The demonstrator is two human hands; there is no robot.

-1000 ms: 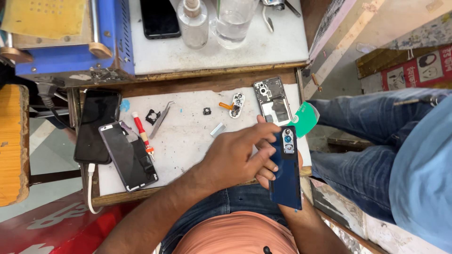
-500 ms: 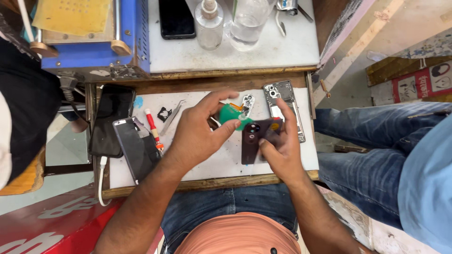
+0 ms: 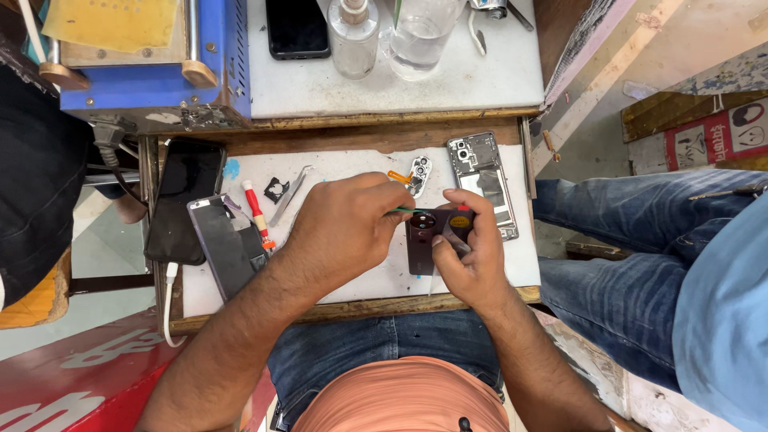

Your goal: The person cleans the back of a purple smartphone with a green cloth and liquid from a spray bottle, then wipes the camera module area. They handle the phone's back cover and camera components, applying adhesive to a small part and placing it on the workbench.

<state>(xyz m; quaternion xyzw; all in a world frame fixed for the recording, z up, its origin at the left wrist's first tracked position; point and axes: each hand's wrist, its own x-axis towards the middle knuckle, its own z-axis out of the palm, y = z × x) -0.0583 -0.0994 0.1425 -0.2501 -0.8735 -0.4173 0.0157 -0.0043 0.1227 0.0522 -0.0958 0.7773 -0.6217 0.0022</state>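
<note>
The left hand (image 3: 346, 232) covers most of the thin green tool (image 3: 412, 211). The right hand (image 3: 472, 256) hides the dark phone back's (image 3: 424, 240) lower part.

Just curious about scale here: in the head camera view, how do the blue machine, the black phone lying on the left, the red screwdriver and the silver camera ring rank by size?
1. Blue machine, partly cut off
2. Black phone
3. Red screwdriver
4. Silver camera ring

The screwdriver and ring look close in size, so their order is unsure.
</note>
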